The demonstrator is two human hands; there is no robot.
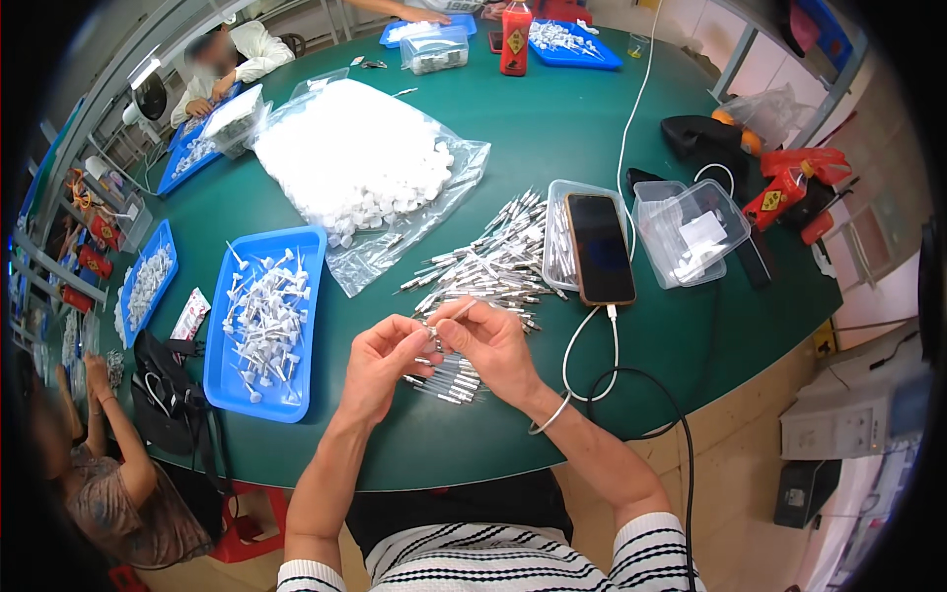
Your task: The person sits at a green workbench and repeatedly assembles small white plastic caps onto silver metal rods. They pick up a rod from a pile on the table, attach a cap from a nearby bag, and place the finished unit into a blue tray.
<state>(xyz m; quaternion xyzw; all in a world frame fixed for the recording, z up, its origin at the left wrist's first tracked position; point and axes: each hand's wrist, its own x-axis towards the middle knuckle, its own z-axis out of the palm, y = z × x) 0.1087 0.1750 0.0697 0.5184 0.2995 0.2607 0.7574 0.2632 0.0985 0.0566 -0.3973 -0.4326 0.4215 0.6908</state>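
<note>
My left hand (383, 363) and my right hand (496, 347) meet over the near part of the table, fingers pinched together. Between their fingertips is a small whitish part (432, 334), mostly covered by the thumbs, so its exact kind is hidden. Under and beyond my hands lies a loose pile of slim silvery metal rods (483, 259); more rods (454, 381) lie roughly side by side just below my fingers. To the left, a blue tray (314, 296) holds many thin metal rods with white caps (266, 321) on one end.
A large clear bag of white caps (345, 148) lies beyond. Right of the rods stand a clear plastic box (557, 237), a phone (600, 247) with a white cable (569, 370), and stacked clear containers (691, 232). A red bottle (515, 39) stands far back. Other people work around the green table (513, 434).
</note>
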